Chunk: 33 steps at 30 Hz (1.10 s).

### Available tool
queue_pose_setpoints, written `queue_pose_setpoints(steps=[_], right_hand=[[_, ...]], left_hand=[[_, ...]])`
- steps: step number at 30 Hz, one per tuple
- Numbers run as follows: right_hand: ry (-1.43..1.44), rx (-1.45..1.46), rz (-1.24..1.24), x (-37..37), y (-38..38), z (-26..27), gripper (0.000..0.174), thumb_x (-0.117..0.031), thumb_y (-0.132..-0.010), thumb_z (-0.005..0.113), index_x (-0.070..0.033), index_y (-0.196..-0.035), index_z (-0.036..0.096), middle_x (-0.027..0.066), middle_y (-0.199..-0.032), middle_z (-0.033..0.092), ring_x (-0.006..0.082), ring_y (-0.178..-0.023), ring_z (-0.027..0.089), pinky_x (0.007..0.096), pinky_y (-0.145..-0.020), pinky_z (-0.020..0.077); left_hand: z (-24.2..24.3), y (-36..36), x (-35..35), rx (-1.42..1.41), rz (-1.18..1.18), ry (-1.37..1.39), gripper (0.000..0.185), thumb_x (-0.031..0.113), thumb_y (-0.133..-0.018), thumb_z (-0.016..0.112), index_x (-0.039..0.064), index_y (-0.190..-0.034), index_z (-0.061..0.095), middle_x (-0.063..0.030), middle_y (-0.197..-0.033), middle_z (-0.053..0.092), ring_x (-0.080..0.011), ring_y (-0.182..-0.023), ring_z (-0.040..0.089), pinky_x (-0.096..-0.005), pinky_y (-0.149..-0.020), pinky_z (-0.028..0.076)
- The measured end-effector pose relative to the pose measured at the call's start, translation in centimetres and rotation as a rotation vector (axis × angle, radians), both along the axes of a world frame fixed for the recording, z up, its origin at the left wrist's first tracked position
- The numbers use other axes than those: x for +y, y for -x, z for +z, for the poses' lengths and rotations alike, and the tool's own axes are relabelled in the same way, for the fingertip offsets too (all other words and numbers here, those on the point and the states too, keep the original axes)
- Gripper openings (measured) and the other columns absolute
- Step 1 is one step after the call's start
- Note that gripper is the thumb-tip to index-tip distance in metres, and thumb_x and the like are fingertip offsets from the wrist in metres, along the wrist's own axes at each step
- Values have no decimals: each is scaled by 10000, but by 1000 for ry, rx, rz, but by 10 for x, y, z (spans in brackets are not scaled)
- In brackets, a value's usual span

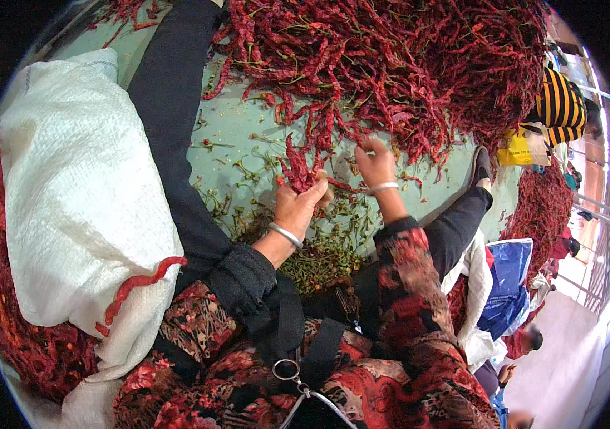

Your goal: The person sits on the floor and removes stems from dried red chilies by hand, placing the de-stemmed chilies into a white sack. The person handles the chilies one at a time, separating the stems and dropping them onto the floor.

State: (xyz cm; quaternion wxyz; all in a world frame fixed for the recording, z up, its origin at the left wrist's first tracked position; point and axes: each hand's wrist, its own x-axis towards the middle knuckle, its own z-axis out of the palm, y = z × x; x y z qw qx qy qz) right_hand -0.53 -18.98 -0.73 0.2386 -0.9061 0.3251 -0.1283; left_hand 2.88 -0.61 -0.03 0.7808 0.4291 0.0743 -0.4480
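My left hand [299,206] is closed around a small bunch of dried red chilies [298,163], whose tips stick up above the fist. To its right, my right hand [377,166] is raised at the near edge of a large heap of dried red chilies [369,64]. Its fingers are curled and slightly blurred, and whether they pinch a chili cannot be told. Plucked green chili stems [332,263] lie piled between my legs and scattered on the pale green floor [219,115]. A metal bangle circles each wrist.
A white woven sack [85,177] lies at left, one red chili [139,281] on it, with more chilies [42,348] beside it. Blue plastic sheeting [503,289], a yellow bag [517,150] and another chili heap [538,214] are at right. Several people sit along the right side.
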Motion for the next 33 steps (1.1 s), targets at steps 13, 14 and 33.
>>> queue_pose_setpoints(steps=[13,14,33], right_hand=[[-311,137,9,75,40,37,278,-270,-730,643,7,-745,621,146,-619,593,231,-568,586,334,-545,453],[-247,143,-4,67,26,25,336,-327,-707,651,7,-740,624,159,-630,597,269,-589,591,353,-557,458],[-274,-187,440,110,69,70,225,47,-696,587,-39,-904,574,109,-858,584,260,-800,578,312,-686,476]], left_hand=[[12,-5,52,154,246,7,254,206,-839,564,80,-632,487,-8,-507,456,-119,-414,424,-274,-419,363],[11,-6,52,154,167,-29,217,207,-841,563,81,-679,489,4,-528,435,-114,-441,417,-275,-441,364],[6,3,7,163,26,116,75,98,-778,623,37,-817,607,-23,-727,613,-90,-534,514,-220,-466,395]])
